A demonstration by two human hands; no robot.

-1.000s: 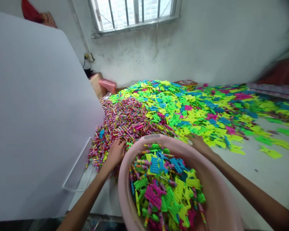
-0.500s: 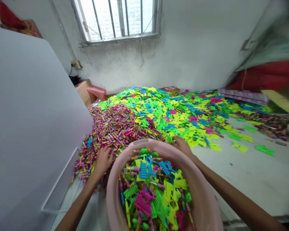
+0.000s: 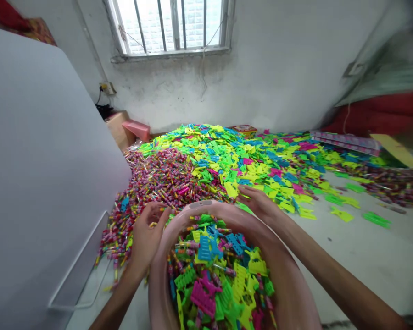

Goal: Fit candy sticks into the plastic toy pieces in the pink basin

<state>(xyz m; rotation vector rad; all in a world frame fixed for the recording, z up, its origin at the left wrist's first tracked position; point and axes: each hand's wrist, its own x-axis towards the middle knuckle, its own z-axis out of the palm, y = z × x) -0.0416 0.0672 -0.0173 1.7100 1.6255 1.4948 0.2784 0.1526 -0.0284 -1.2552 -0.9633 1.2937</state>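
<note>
A pink tub (image 3: 292, 284) stands in front of me, filled with small pink-patterned sticks and flat comb-like plastic pieces (image 3: 203, 293) in green, yellow, blue and magenta. At the tub's left rim, my left hand (image 3: 147, 233) is closed with thumb and fingers pinched around a small stick (image 3: 163, 209). Beyond the far right rim, my right hand (image 3: 259, 201) grips a yellow plastic piece (image 3: 231, 189) at its edge. A heap of the same sticks (image 3: 161, 176) lies behind the left hand. Behind the right hand spreads a heap of plastic pieces (image 3: 227, 149).
A large white panel (image 3: 51, 160) rises on the left. Against the back wall are a cardboard box (image 3: 119, 128) and a barred window (image 3: 172, 25). More sticks (image 3: 395, 183) and printed sheets (image 3: 346, 141) lie at right, near red bags (image 3: 385, 110).
My left hand has lifted from the stick heap toward the tub's rim and now pinches a stick. My right hand has turned, now holding a yellow piece up by the far rim.
</note>
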